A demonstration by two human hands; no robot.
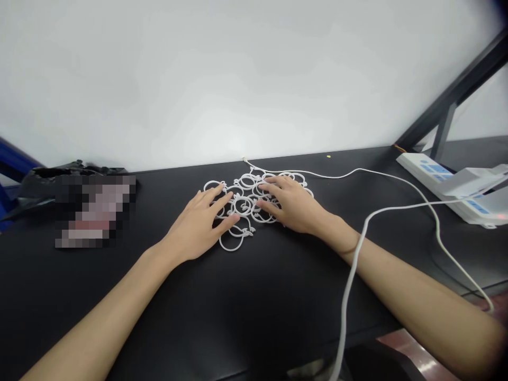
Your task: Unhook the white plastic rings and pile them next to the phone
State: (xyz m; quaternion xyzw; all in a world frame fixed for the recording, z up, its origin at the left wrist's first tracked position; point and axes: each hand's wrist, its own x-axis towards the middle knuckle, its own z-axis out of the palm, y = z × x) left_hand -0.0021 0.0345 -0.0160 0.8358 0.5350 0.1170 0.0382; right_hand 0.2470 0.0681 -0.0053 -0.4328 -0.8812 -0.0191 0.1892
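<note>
Several white plastic rings with small clasps, like shower curtain rings [230, 242], lie in a loose, overlapping pile on the black table [238, 301]. My left hand [202, 219] rests at the left side of the pile, fingers spread and palm down over some rings. At the right side, my right hand [293, 205] lies over other rings with its fingers stretched apart. Neither hand is closed round a ring. Parts of the rings are hidden under the fingers.
A black plastic bag [35, 182] and a blurred-out item [99, 206] lie at the left. On the right stands a white device with blue panels [440, 174]. A white cable [353, 264] crosses above my right forearm. Behind the table is a white wall [222, 79].
</note>
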